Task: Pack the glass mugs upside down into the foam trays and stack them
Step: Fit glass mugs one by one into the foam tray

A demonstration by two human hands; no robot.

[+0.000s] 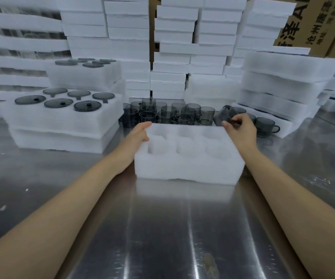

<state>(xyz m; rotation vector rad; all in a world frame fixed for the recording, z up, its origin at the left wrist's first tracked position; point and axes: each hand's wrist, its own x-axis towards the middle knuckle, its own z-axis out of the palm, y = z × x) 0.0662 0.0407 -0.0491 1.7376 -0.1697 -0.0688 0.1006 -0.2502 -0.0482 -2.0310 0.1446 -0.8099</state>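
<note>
Right hand (pixel 241 130) pinches a smoky grey mug (pixel 224 115), tilted, just beyond the far right corner of the foam tray (pixel 188 172); left hand (pixel 138 135) clasps its far left corner; I would turn the mug fully mouth-down, then lower it straight into a well; the white tray's six wells look empty; it sits on the steel table (pixel 162 228), loose mugs (pixel 162 113) clustered behind.

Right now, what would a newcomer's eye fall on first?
The empty foam tray sits dead centre, the left hand gripping its far left corner. Behind it crowd smoky glass mugs; the right hand holds one tilted mug near the tray's far right corner. Dark glass lids fill foam trays at left.
</note>
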